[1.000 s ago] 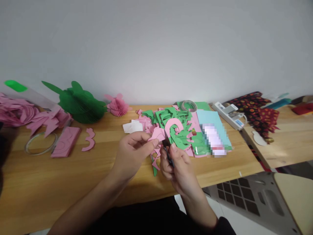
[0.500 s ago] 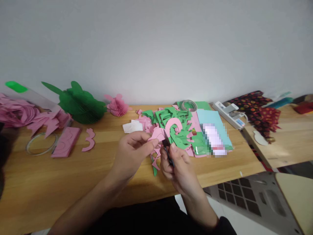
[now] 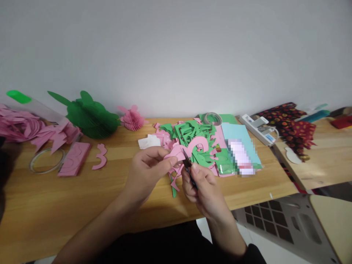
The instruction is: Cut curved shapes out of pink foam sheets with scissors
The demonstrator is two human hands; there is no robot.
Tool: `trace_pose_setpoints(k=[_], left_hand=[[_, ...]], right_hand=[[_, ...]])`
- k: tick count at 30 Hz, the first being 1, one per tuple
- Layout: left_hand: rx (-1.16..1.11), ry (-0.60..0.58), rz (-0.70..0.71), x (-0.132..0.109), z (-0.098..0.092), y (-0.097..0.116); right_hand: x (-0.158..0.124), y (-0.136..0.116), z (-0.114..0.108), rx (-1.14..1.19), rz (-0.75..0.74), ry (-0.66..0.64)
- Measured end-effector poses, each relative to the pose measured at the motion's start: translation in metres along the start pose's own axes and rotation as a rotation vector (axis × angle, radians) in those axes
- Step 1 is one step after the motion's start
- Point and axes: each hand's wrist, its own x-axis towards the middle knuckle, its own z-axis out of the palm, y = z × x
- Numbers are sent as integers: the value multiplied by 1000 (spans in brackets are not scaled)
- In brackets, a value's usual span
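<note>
The left hand [image 3: 145,172] pinches a piece of pink paper [image 3: 177,151] between thumb and fingers, near the middle of the worktop [image 3: 115,194]. The right hand [image 3: 202,183] is closed around dark scissors [image 3: 189,167], the blades meeting the paper's right side. A curved pink strip [image 3: 202,142] reaches right past the blades. Beneath and beyond lies a heap of green and pink scraps [image 3: 189,130], with a roll of tape [image 3: 213,119] at its far right. To the left are a wavy pink cutout [image 3: 102,160] and a pink paper stack [image 3: 74,161].
</note>
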Motion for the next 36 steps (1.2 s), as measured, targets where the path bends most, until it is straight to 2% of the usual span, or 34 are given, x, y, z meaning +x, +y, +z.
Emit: trace_pose_setpoints(k=[18,29,36], left_hand=[[-39,24,116,-4,-1,0],[-48,50,115,-4,-1,1],[-92,33,108,-4,0,2]], right_hand=[[-2,0,-6,-83,-24,-67],[-2,-1,-6,-59,-10,-94],[-1,-1,-2,-77,1,-67]])
